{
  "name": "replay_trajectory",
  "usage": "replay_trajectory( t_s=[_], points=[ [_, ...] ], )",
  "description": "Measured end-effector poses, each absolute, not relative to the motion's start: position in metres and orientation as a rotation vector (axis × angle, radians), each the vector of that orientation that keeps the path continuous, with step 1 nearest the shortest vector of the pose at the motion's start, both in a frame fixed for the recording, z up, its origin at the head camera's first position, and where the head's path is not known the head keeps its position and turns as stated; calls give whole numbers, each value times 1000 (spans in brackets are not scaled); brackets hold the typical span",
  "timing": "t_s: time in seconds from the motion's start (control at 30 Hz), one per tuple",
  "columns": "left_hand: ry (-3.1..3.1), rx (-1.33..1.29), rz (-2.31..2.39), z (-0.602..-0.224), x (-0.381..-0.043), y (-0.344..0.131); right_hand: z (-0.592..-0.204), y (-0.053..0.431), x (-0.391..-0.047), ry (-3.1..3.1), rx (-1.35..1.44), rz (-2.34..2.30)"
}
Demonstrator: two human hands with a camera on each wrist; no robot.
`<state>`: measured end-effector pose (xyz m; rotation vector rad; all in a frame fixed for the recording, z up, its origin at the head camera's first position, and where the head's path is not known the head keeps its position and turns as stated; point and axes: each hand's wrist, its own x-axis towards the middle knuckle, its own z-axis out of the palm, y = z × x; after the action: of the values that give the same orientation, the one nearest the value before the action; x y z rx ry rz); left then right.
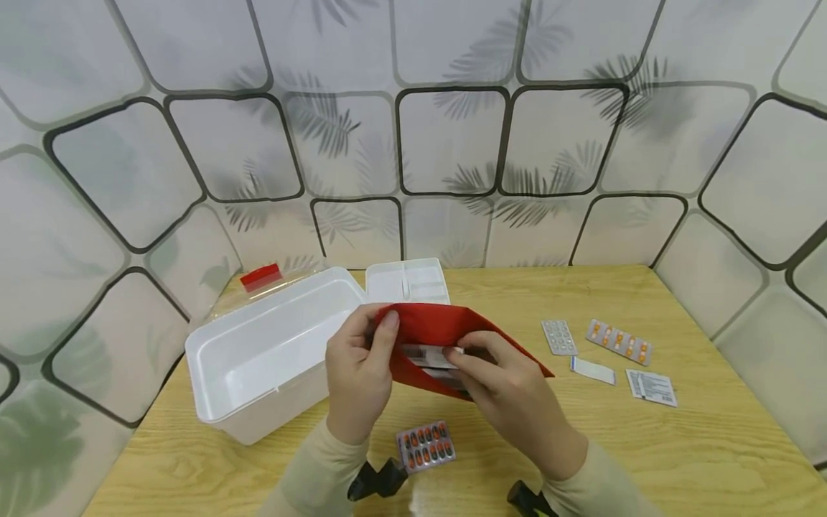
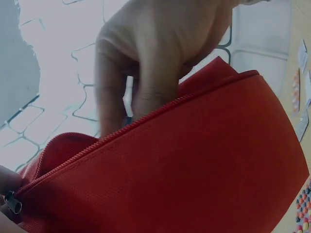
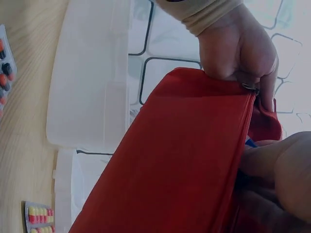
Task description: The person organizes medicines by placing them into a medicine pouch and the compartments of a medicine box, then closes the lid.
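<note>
A red zip pouch (image 1: pixel 434 322) is held up over the table with its mouth unzipped. My left hand (image 1: pixel 357 373) grips the pouch at its left end, thumb on the near side, close to the metal zip pull (image 2: pixel 13 203). The fingers of my right hand (image 1: pixel 517 393) reach into the mouth and pinch a white packet (image 1: pixel 423 355) with dark print. Another pale packet (image 1: pixel 442 375) shows beneath it; the depth of the pouch is hidden. Below the hands lies a blister pack of red and black capsules (image 1: pixel 426 446).
At left stands a white plastic box (image 1: pixel 216 402), with a white divided tray (image 1: pixel 426 273) behind. A clear bag with a red strip (image 1: pixel 261 277) lies farther back. At right are two blister packs (image 1: pixel 559 337) (image 1: pixel 619 342), a blue-edged white packet (image 1: pixel 592 370) and a printed sachet (image 1: pixel 651 388).
</note>
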<state>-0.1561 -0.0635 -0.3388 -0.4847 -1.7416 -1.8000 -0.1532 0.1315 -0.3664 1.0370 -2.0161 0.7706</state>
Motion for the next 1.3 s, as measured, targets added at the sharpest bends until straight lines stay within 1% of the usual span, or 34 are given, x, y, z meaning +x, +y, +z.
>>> replay_trajectory(
  t_s=[0.27,0.6,0.8,1.0,1.17,1.3],
  points=[
    [-1712,-341,-1929,-333,-159,-75,-367,137,-155,-2205,939,610],
    [-1609,-283,-2059,-332,-163,-81,-369,142,-159,-2238,981,525],
    [-1456,-232,-2146,-332,-168,-86,-364,143,-158,-2170,974,627],
    [-1363,-121,-2133,-327,-171,-98,-354,148,-161,-1890,966,850],
    [-1226,-101,-2142,-322,-173,-106,-352,164,-171,-1791,842,972],
    [-1161,-103,-2131,-321,-175,-112,-357,184,-181,-1966,680,1035]
  ],
)
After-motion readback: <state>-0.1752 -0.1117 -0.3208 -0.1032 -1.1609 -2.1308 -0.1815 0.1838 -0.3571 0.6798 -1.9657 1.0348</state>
